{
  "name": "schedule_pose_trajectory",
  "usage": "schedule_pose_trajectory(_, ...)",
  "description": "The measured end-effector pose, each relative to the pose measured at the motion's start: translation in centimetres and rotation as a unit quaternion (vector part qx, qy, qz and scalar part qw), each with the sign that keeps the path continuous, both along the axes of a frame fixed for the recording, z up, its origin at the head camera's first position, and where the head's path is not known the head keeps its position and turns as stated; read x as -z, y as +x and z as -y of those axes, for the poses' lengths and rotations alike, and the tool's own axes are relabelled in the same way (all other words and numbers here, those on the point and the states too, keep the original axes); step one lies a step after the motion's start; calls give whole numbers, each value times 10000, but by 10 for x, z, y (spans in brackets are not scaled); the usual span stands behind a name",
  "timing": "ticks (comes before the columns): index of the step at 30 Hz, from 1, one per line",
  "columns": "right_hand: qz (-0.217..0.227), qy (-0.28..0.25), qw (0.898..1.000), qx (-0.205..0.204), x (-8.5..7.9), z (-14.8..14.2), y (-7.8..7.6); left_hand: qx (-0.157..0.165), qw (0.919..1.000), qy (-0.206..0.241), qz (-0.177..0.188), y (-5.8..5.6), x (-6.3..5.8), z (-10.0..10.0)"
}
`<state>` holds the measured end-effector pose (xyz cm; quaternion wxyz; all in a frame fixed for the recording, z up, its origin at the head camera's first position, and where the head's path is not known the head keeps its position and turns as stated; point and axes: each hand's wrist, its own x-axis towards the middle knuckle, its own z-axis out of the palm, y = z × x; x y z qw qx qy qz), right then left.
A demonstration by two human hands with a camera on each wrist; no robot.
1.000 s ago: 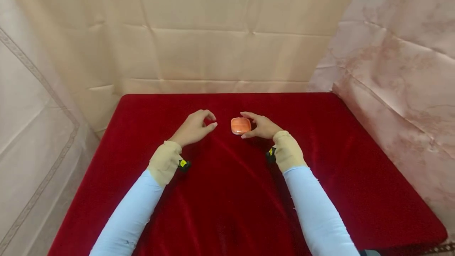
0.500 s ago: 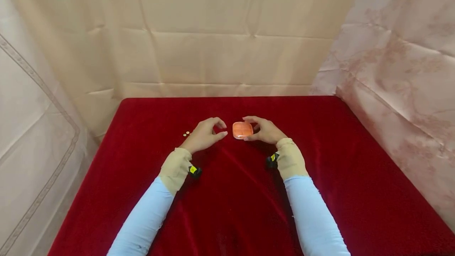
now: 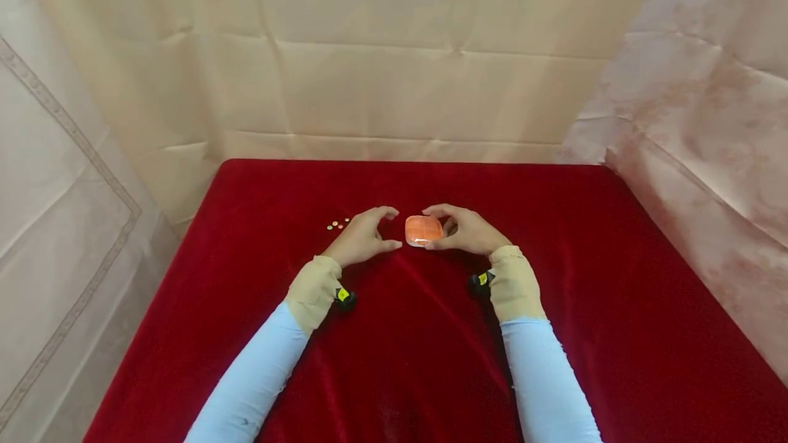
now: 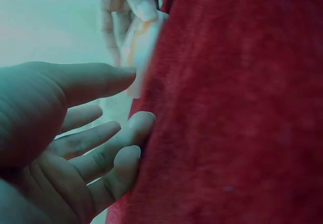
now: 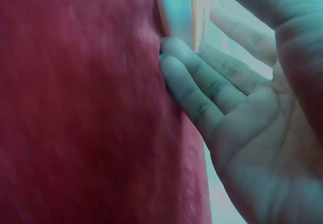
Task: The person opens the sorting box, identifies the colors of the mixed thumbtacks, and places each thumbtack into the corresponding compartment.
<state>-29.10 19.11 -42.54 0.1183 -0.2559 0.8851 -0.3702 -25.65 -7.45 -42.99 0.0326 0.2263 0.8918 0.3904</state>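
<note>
A small rounded-square orange box (image 3: 423, 231) with a glossy, see-through-looking top lies near the middle of the red table. My right hand (image 3: 470, 230) grips it from the right, thumb at the near side and fingers at the far side. In the left wrist view the right thumb lies against the box (image 4: 143, 47). Just left of the box, my left hand (image 3: 363, 236) holds nothing, its thumb and fingers spread apart in a curve facing the box. The right wrist view shows only part of the box (image 5: 176, 14), beside the right fingertips.
Several tiny round coloured pieces (image 3: 335, 224) lie on the red cloth (image 3: 406, 347), behind and left of the left hand. A beige curtain (image 3: 394, 87) hangs behind the table's far edge, with pale curtains at both sides.
My left hand has moved right, closer to the box, uncovering the tiny coloured pieces. My right hand stays at the box. The head view has shifted slightly.
</note>
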Motion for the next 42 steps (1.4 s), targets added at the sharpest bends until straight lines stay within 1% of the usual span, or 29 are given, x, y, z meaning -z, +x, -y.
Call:
schedule_pose_trajectory(4, 101, -96, 9997, -222, -2, 5, 5, 95, 9999, -47, 136, 2, 1, -2)
schedule_pose_trajectory(9, 232, -102, 9987, -452, -2, 15, 9, 233, 9986, -359, 307, 3, 1, 0)
schedule_pose_trajectory(12, 314, -6, 9984, -461, -6, 22, 15, 421, 9972, -549, 284, 3, 2, 3)
schedule_pose_trajectory(16, 453, 202, 9971, -572, -11, 31, 19, 643, 9944, -813, 185, 4, 0, 10)
schedule_pose_trajectory(19, 650, 314, 9949, -701, -13, 36, 21, 777, 9919, -998, 148, 5, -1, 14)
schedule_pose_trajectory(22, 760, 369, 9931, -810, -15, 38, 22, 856, 9905, -1065, 137, 4, 0, 16)
schedule_pose_trajectory(30, 787, 373, 9917, -948, -16, 37, 25, 786, 9908, -1091, 161, 5, 1, 15)
schedule_pose_trajectory(36, 788, 505, 9913, -925, -18, 35, 25, 750, 9908, -1130, 34, 4, 1, 12)
schedule_pose_trajectory(38, 897, 440, 9907, -925, -19, 33, 25, 744, 9903, -1174, -3, 4, 1, 12)
schedule_pose_trajectory(42, 1406, -109, 9861, -883, -18, 29, 24, 729, 9894, -1255, 39, 5, 1, 11)
